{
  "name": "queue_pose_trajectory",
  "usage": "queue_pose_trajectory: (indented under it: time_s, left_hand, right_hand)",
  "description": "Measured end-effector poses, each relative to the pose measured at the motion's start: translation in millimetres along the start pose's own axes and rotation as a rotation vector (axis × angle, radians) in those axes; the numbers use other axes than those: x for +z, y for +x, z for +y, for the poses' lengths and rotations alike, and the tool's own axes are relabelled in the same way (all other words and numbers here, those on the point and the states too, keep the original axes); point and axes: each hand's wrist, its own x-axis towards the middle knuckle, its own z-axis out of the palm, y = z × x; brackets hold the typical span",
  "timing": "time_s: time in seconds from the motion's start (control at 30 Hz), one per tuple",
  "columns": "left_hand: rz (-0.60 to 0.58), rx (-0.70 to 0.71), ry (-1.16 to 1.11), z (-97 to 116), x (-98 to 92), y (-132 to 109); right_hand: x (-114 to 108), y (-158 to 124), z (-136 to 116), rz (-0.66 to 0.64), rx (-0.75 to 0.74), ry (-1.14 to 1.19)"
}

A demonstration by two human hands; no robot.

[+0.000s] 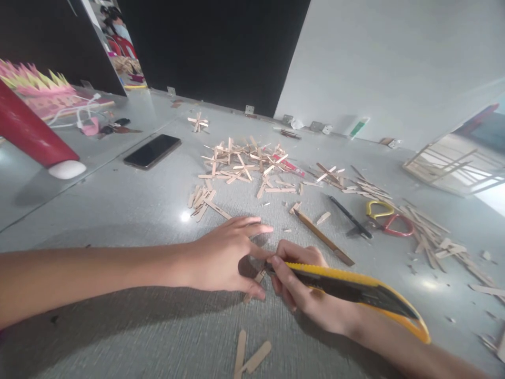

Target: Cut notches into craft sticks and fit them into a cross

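My left hand (pixel 229 258) lies low over the table, its thumb and index finger holding a small wooden craft stick (pixel 259 276) down while the other fingers stretch out. Fingers wrapped close to its tip, my right hand (pixel 303 284) grips a yellow and black utility knife (pixel 355 287). The tip meets the stick between the two hands; the exact contact is hidden by fingers. Below them lie two loose craft stick pieces (pixel 256 358). Just beyond my left hand is a small pile of stick pieces (pixel 202 201).
Star-shaped stick assemblies (pixel 242 163) spread across the middle of the grey table (pixel 130 210). A phone (pixel 153 151) and a red tube (pixel 35 126) are left. Scissors (pixel 389 218), a black pen-like tool (pixel 351 216), a brown strip (pixel 323 237) and loose sticks (pixel 432 237) lie right.
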Motion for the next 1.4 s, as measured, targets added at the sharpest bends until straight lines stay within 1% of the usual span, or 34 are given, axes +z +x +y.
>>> queue_pose_trajectory:
  time_s: [0.13,0.3,0.47,0.6,0.7,0.77,0.8,0.93,1.0,1.1,1.3,1.4]
  left_hand:
    - [-0.024,-0.014,-0.002,0.0,0.0,0.8]
    - [-0.017,-0.015,-0.004,-0.2,1.1,0.0]
    - [-0.052,-0.047,-0.025,-1.3,-0.8,-1.3]
    - [-0.075,-0.047,-0.046,-3.7,-3.9,0.5]
    - [-0.083,-0.013,-0.053,-6.9,-6.4,2.9]
    - [-0.061,-0.003,-0.085,-9.3,-9.6,3.8]
    - [-0.046,-0.026,-0.117,-10.7,-11.9,3.9]
    - [0.032,-0.184,-0.221,-16.4,-23.6,2.2]
    - [0.050,-0.173,-0.210,-17.7,-26.4,1.4]
    - [0.045,-0.098,-0.177,-14.3,-20.8,0.8]
    - [0.081,-0.042,-0.073,-3.3,6.6,-1.3]
    - [0.070,-0.034,-0.071,-3.5,9.0,-1.1]
  right_hand:
    - [-0.6,0.6,0.6,0.007,-0.005,0.007]
    - [-1.4,-0.4,0.7,0.000,0.016,0.004]
    - [-3.3,1.6,0.0,-0.017,0.039,0.019]
    - [-4.2,2.8,2.9,-0.049,0.071,0.078]
    - [-4.4,3.1,5.4,-0.049,0.109,0.144]
    - [-4.8,3.3,5.9,-0.034,0.134,0.168]
    - [-5.2,3.2,5.8,-0.025,0.142,0.173]
    - [-6.8,2.4,5.1,-0.010,0.155,0.169]
    - [-7.1,2.2,5.6,-0.007,0.155,0.164]
    - [-6.9,2.9,6.9,0.006,0.144,0.152]
    - [-7.0,4.4,5.6,0.005,0.096,0.126]
    - [-7.9,3.8,4.1,0.002,0.076,0.114]
